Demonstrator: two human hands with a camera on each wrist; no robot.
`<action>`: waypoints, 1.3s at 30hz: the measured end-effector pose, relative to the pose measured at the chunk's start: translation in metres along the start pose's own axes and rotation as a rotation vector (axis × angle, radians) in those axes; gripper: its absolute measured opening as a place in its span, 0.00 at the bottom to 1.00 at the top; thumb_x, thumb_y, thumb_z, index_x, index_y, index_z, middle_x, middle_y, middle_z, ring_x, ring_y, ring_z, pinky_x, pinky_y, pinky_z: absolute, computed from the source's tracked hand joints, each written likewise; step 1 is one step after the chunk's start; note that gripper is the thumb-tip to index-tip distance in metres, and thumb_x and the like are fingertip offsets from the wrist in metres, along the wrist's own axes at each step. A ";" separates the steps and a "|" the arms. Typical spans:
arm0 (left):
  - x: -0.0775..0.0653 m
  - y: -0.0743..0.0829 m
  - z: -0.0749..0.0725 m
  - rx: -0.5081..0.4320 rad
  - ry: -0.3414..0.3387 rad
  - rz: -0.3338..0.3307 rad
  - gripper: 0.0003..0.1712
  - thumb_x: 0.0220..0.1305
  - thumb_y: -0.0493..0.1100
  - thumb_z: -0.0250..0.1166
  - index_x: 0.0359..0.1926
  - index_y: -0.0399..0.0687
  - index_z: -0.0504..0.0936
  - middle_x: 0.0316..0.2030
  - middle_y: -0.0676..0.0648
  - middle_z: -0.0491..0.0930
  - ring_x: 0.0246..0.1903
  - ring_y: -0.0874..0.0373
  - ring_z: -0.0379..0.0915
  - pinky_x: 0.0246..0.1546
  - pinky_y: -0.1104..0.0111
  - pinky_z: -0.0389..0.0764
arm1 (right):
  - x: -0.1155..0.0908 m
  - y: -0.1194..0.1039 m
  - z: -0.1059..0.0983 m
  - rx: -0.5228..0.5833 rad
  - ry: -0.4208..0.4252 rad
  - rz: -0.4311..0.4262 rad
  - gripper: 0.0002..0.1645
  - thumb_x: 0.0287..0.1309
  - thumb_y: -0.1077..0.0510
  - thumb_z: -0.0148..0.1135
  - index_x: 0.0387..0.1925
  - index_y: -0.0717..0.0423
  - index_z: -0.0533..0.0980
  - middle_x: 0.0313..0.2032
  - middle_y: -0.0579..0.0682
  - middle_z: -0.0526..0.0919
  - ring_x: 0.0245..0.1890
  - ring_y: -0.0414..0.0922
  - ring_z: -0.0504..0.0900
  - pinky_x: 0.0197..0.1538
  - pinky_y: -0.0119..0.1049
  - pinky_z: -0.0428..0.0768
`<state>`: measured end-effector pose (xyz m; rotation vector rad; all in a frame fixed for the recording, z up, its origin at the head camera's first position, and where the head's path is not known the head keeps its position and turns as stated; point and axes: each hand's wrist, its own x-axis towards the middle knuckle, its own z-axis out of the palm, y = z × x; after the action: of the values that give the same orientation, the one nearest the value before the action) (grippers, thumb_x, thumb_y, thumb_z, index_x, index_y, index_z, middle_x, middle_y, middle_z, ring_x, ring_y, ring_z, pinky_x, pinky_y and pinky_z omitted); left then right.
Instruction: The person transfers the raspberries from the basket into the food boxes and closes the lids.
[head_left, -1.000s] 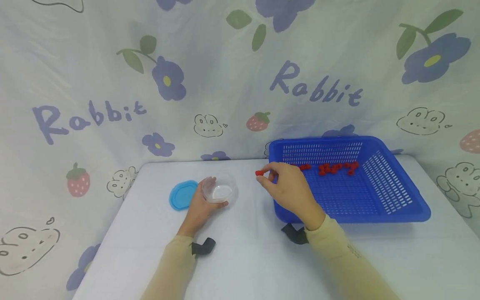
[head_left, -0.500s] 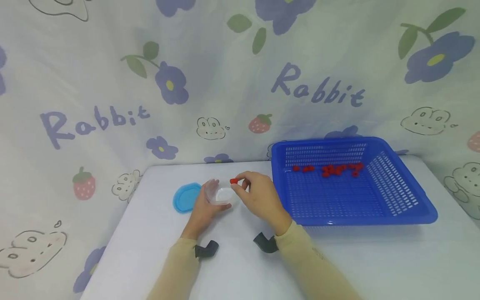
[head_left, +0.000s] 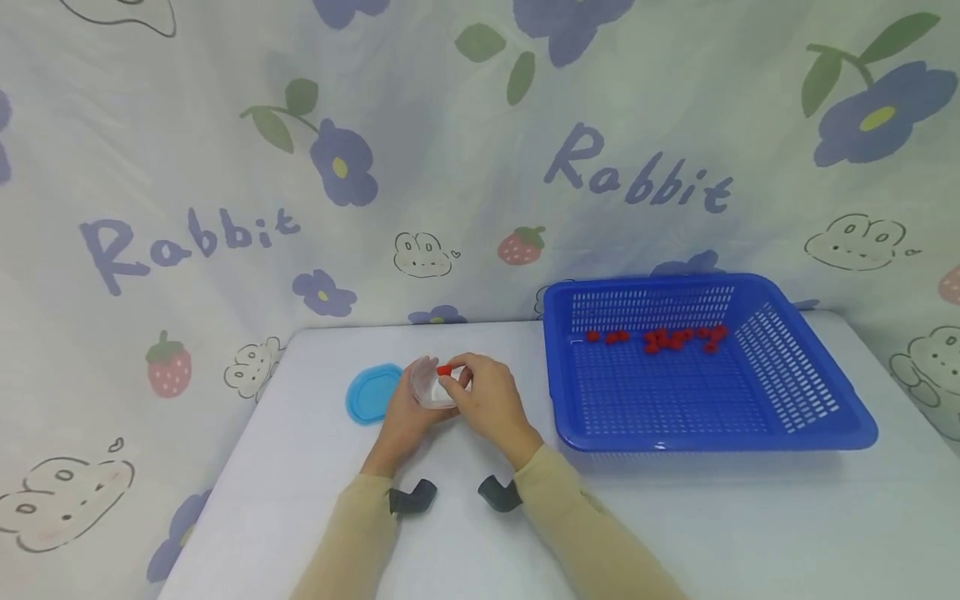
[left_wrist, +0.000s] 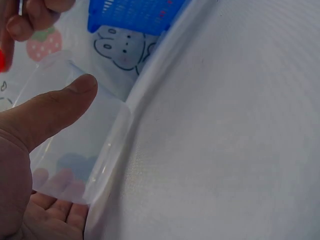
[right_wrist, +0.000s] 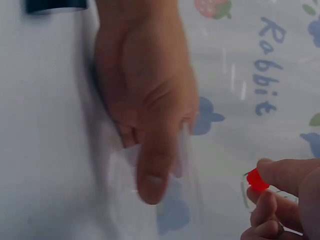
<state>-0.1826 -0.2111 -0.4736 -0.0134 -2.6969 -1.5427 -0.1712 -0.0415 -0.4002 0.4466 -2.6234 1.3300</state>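
Note:
My left hand (head_left: 405,425) grips a clear plastic container (head_left: 423,390) by its sides; its thumb lies along the near wall in the left wrist view, with the other fingers showing through the far side. Thumb and forefinger of my right hand (head_left: 491,408) pinch a small red piece (right_wrist: 258,180), held above the container's open mouth in the head view. The piece looks lumpy; its kind is too small to make out. A light blue lid (head_left: 371,395) lies on the table just left of my left hand.
To the right stands a blue slotted plastic basket (head_left: 675,442) with several similar red pieces (head_left: 660,340) along its back. A printed curtain (head_left: 450,167) hangs behind the white table (head_left: 465,550). Dark curved parts stick out at both wrists.
My right hand has moved left from beside the basket to over the container, carrying the red piece. The left hand keeps its grip on the container.

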 end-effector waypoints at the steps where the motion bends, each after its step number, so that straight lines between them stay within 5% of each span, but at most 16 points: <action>1: 0.000 0.000 0.000 -0.001 0.001 0.004 0.60 0.35 0.66 0.74 0.68 0.56 0.54 0.64 0.56 0.62 0.64 0.53 0.55 0.60 0.47 0.61 | 0.001 0.002 0.003 -0.002 0.004 -0.001 0.16 0.55 0.49 0.63 0.43 0.51 0.80 0.20 0.41 0.72 0.19 0.39 0.66 0.19 0.28 0.66; 14: 0.001 0.001 -0.003 0.029 0.014 0.026 0.58 0.39 0.61 0.75 0.68 0.55 0.54 0.64 0.57 0.63 0.65 0.54 0.55 0.61 0.48 0.61 | 0.005 0.021 0.027 -0.034 0.056 -0.071 0.12 0.52 0.53 0.65 0.39 0.52 0.82 0.20 0.42 0.69 0.21 0.38 0.66 0.25 0.28 0.66; 39: 0.001 -0.001 0.000 -0.023 0.002 0.065 0.57 0.39 0.56 0.76 0.68 0.51 0.54 0.63 0.56 0.65 0.65 0.58 0.55 0.65 0.55 0.56 | 0.001 0.028 0.030 -0.055 0.102 -0.109 0.15 0.46 0.56 0.69 0.39 0.54 0.81 0.21 0.41 0.68 0.21 0.37 0.66 0.25 0.27 0.65</action>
<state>-0.1833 -0.2115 -0.4750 -0.0984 -2.6490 -1.5550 -0.1815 -0.0507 -0.4391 0.4924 -2.5074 1.2118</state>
